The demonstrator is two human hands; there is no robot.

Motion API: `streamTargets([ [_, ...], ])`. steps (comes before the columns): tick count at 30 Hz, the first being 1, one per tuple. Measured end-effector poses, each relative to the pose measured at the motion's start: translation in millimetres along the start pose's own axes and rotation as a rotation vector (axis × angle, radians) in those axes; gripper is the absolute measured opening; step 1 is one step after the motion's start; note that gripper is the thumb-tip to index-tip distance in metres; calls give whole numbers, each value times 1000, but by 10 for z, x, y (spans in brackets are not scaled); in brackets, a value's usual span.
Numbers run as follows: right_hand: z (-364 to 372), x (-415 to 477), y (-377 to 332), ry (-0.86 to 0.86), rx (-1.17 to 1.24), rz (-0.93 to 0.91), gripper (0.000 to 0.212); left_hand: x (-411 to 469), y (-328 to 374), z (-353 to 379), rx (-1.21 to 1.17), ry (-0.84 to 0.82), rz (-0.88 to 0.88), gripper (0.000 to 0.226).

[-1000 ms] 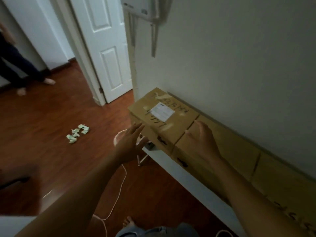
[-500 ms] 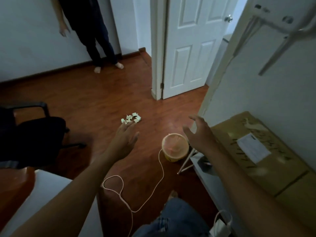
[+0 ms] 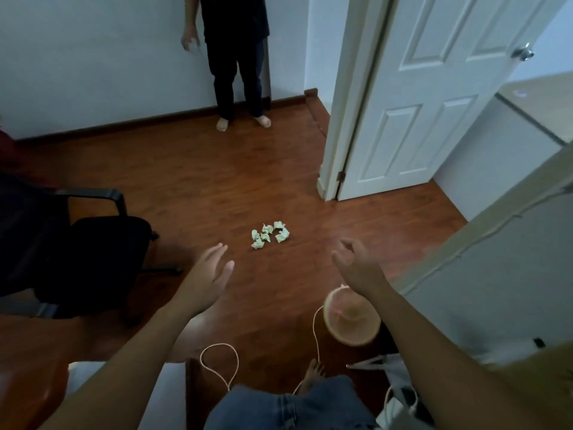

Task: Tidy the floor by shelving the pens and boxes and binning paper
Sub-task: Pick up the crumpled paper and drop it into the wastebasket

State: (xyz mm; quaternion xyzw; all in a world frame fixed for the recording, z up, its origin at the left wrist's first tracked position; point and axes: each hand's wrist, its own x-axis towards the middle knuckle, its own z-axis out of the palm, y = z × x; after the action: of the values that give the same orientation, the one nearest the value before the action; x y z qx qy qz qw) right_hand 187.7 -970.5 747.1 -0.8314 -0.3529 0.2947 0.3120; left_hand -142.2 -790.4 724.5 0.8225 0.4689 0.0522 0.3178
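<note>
1. Both arms reach forward over the wooden floor (image 3: pixel 217 181), bare from the forearm down.
2. The left hand (image 3: pixel 208 276) is spread flat, palm down, fingers straight and slightly apart; it has hold of nothing.
3. The right hand (image 3: pixel 356 263) is loosely open with the fingers curled a little inward; it too grips nothing.
4. The crumpled paper (image 3: pixel 269 234), a small cluster of pale greenish wads, lies on the floor just beyond and between the two hands, touching neither.
5. A round bin (image 3: pixel 352 321) with a pale orange rim stands on the floor near the right forearm, which crosses over its far right edge; its mouth faces up.
6. A thin white cord (image 3: pixel 221 364) loops across the floor near the bin and runs toward the wearer's knee, clad in blue denim, at the near edge.
7. A black office chair (image 3: pixel 90 252) sits at the left, its armrest pointing toward the middle of the room.
8. A second person (image 3: pixel 238 57) in dark clothes stands barefoot against the far wall.
9. A white panelled door (image 3: pixel 434 97) stands open at the far right, its knob toward the right edge.
10. No pens or boxes can be made out clearly; a brownish blurred surface at the near right corner cannot be identified.
</note>
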Motion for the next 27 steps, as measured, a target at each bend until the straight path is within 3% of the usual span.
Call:
streamTargets([
  [8, 297, 1092, -302, -84, -50, 56, 63, 987, -204, -305, -40, -28, -34, 61],
  [15, 803, 1880, -666, 21, -3, 195, 58, 2389, -690, -720, -21, -116, 40, 59],
  [27, 1465, 2981, -1263, 36, -8, 342, 51, 4309, -1299, -1106, 50, -263, 125, 54],
])
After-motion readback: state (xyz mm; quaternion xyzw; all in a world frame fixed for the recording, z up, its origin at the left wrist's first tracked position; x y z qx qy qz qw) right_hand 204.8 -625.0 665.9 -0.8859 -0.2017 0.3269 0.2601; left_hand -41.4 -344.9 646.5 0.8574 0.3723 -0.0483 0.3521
